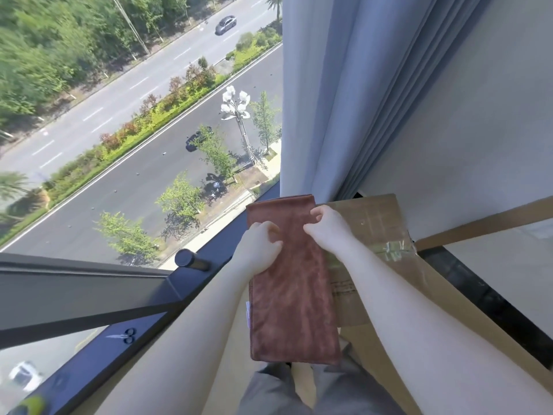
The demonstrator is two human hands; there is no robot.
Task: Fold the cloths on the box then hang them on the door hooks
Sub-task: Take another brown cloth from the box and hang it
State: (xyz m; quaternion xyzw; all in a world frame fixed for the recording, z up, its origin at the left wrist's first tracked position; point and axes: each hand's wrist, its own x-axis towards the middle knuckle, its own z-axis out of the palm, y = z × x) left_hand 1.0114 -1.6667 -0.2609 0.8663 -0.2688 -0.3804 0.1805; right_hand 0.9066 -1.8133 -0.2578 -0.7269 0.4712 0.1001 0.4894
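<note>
The head view is showing the person's two forearms reaching forward over a cardboard box (374, 217), where a reddish-brown cloth (294, 298) is lying as a long folded strip along the box's left edge, its flat top likely serving as a folding surface. The left hand (259, 250) is pinching the cloth's left edge and the right hand (326, 227) is gripping its right edge, seemingly readying another fold. Beyond, a grey curtain (335, 94) is hanging beside the window (119, 145); no door hooks are showing.
</note>
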